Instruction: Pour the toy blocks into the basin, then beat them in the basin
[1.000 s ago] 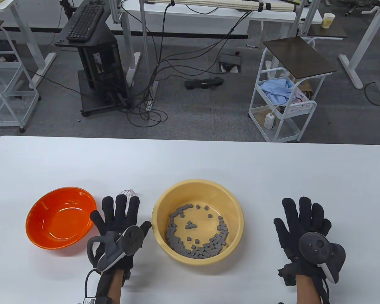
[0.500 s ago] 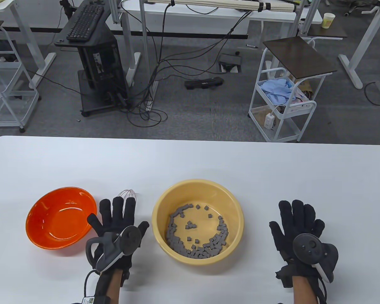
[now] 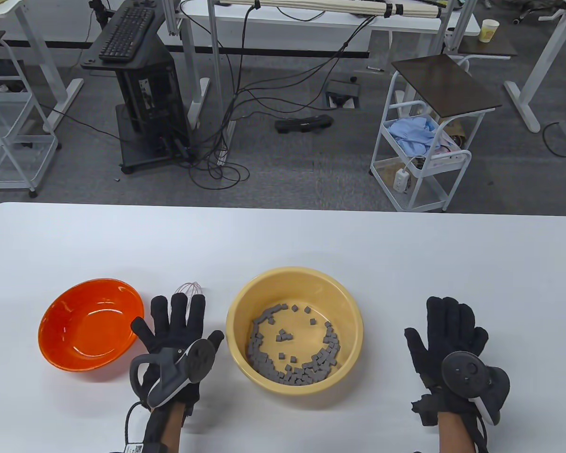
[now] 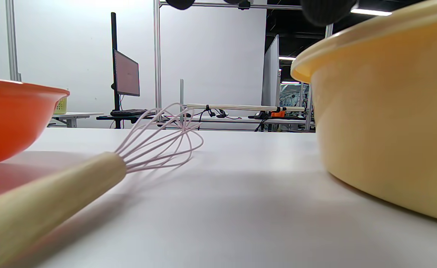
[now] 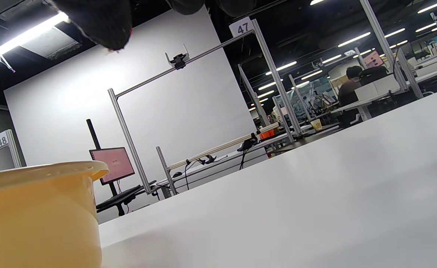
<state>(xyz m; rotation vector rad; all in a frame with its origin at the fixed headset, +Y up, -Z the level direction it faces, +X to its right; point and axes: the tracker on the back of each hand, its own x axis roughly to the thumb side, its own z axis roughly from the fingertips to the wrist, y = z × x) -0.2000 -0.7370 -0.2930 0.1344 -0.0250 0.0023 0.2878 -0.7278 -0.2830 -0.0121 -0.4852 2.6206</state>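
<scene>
The yellow basin [image 3: 245, 302] stands mid-table with several small grey toy blocks [image 3: 292, 351] scattered on its bottom. Left of it is the orange bowl [image 3: 92, 325], with nothing inside. A whisk with a wooden handle and pale wire loops [image 3: 191, 288] lies between them, mostly hidden under my left hand [image 3: 177, 318], which hovers flat with straight spread fingers. In the left wrist view the whisk [image 4: 92, 175] lies on the table, untouched, between the orange bowl [image 4: 13, 119] and the basin [image 4: 385, 126]. My right hand [image 3: 445, 325] is flat and spread, right of the basin, holding nothing.
The white table [image 3: 283, 236] reaches past both hands. Beyond its far edge are a white cart [image 3: 424, 155], a black stand with a keyboard [image 3: 137, 85], and cables on the floor. The right wrist view shows the basin's wall [image 5: 36, 219] at lower left.
Both hands only drifted slightly: the left hand shifted a little left then back, the right hand moved slightly left and nearer. Nothing was picked up; the bowls, whisk and blocks stayed put.
</scene>
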